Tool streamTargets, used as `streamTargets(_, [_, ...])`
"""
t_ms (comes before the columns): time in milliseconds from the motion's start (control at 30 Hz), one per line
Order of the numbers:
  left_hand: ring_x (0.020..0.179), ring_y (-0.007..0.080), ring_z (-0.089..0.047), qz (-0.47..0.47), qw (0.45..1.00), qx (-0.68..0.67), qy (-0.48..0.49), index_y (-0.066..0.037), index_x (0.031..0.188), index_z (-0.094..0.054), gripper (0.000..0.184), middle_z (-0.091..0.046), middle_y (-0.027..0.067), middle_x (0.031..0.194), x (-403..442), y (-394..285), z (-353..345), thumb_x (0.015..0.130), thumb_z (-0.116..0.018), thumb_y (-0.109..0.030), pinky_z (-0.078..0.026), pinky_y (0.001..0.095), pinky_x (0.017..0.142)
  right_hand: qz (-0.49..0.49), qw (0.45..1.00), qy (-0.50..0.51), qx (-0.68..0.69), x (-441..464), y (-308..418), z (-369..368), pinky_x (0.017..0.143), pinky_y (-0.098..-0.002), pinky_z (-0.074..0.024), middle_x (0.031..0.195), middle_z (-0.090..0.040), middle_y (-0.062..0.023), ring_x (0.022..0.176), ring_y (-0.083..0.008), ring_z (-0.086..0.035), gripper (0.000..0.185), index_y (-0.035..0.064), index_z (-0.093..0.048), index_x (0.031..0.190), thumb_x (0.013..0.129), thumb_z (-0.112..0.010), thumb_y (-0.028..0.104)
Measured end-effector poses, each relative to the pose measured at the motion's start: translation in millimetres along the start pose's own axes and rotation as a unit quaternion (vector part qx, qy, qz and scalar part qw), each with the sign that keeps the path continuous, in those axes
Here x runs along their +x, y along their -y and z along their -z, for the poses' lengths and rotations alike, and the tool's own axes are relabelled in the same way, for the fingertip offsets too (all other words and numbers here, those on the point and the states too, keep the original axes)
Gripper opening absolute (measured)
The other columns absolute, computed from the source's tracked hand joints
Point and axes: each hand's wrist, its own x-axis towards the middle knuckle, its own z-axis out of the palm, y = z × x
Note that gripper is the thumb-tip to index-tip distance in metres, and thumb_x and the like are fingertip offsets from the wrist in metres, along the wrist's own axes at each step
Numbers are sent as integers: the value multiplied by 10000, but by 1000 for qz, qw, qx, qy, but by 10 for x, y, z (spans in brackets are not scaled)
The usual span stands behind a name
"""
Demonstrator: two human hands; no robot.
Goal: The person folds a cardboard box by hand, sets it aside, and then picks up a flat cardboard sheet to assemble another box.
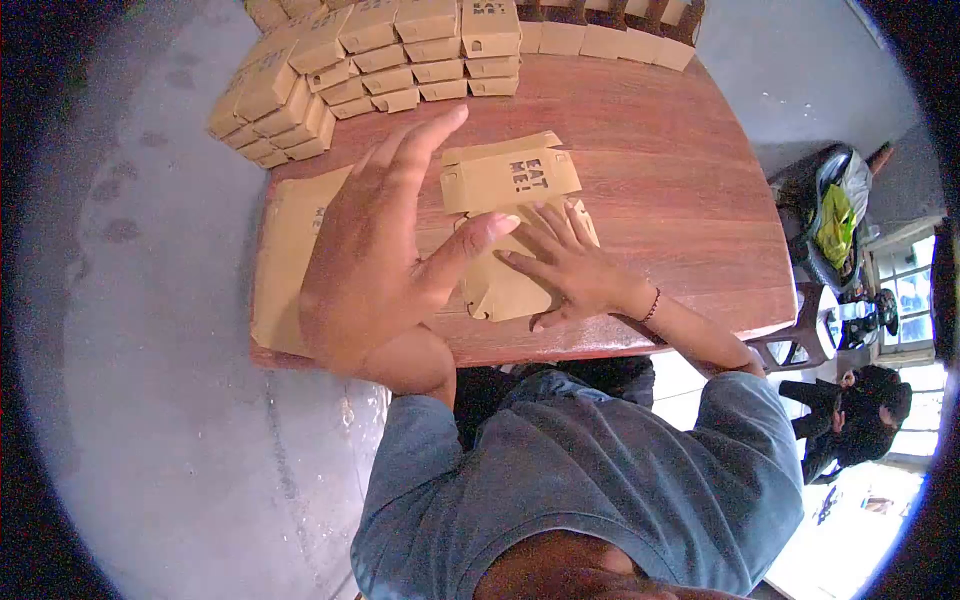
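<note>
Right hand (580,275), beaded bracelet (653,304) at wrist, palm down with fingers spread on an opened-out cardboard box (505,285) marked "EAT ME!", which lies by the middle of the table's (690,220) near edge, lettered panel away from the person. Left hand (370,265) raised, empty, fingers extended and thumb well apart, partly hiding flat cardboard (285,255) at the near left corner. Farther out: closed boxes (410,50) stacked toward the far left corner, a row of open boxes (610,42) along the far edge's right part.
</note>
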Motion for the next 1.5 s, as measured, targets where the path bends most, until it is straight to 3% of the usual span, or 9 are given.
streamTargets(367, [1192, 430, -525, -74, 996, -46, -4, -29, 1403, -388, 704, -544, 258, 1287, -10, 51, -24, 869, -705, -361, -430, 470, 981, 68, 990, 91, -86, 20, 41, -127, 1091, -608, -286, 1499, -315, -262, 1334, -489, -360, 933, 149, -335, 1490, 694, -760, 386])
streamTargets(500, [1170, 440, -535, -86, 996, -30, -11, -30, 1403, -389, 701, -546, 258, 1281, -35, -59, -24, 868, -706, -353, -433, 472, 973, 53, 997, 37, -45, 35, 103, -153, 808, -447, -557, 1211, -621, -215, 1035, -357, -651, 766, 189, -356, 1476, 802, -688, 337])
streamTargets(533, [1169, 435, -535, -87, 996, -32, -9, -29, 1401, -393, 700, -548, 253, 1279, -42, -71, -17, 865, -710, -350, -433, 471, 973, 47, 997, -32, -47, 20, 67, -52, 625, -408, -571, 997, -697, -167, 855, -293, -702, 573, 156, -509, 1368, 839, -660, 314])
streamTargets(667, [1177, 417, -531, -120, 993, 0, -3, -28, 1389, -413, 706, -545, 231, 1287, 7, -15, 72, 846, -727, -352, -428, 461, 979, -57, 975, -190, 103, 36, -49, 590, 654, -395, -564, 906, -669, -197, 787, -271, -691, 383, 93, -633, 1204, 821, -634, 103])
streamTargets(833, [1215, 397, -508, -144, 989, -35, -16, -34, 1383, -427, 737, -533, 206, 1306, 138, -160, -45, 803, -759, -345, -406, 452, 1020, -262, 805, -388, 365, -128, -300, 875, 832, -342, -537, 1091, -676, -141, 956, -239, -665, 368, -1, -570, 1222, 855, -574, -21])
streamTargets(900, [1244, 391, -489, -149, 987, -65, 4, -40, 1383, -429, 749, -522, 198, 1321, 214, -255, -178, 785, -775, -329, -398, 453, 1038, -211, 583, -486, 615, -167, -448, 854, 839, -312, -528, 1124, -655, -113, 977, -170, -633, 372, -27, -531, 1255, 890, -588, 11])
streamTargets(1033, [1334, 378, -405, -176, 980, 30, 82, -51, 1386, -426, 790, -444, 191, 1395, 360, -472, -588, 729, -811, -263, -344, 472, 1097, -218, 529, -489, 659, -234, -376, 954, 893, -296, -504, 1177, -630, -138, 1034, -188, -620, 456, -22, -474, 1313, 869, -577, -31])
streamTargets(1300, [1323, 383, -417, -148, 984, 1, 98, -46, 1401, -412, 667, -406, 206, 1424, 572, -470, -932, 781, -654, -97, -299, 505, 1124, -160, 592, -537, 579, -275, -224, 1430, 958, -300, -470, 1299, -555, -168, 1176, -206, -557, 520, -9, -437, 1368, 865, -571, -21])
streamTargets(1500, [1146, 403, -559, -249, 966, -5, 65, -61, 1288, -552, 465, -619, 208, 1195, 584, -455, -991, 823, -564, -80, -416, 473, 1039, -158, 712, -479, 489, -233, -215, 1490, 1073, -364, -374, 1401, -466, -186, 1279, -239, -468, 591, 3, -402, 1408, 912, -657, 199])
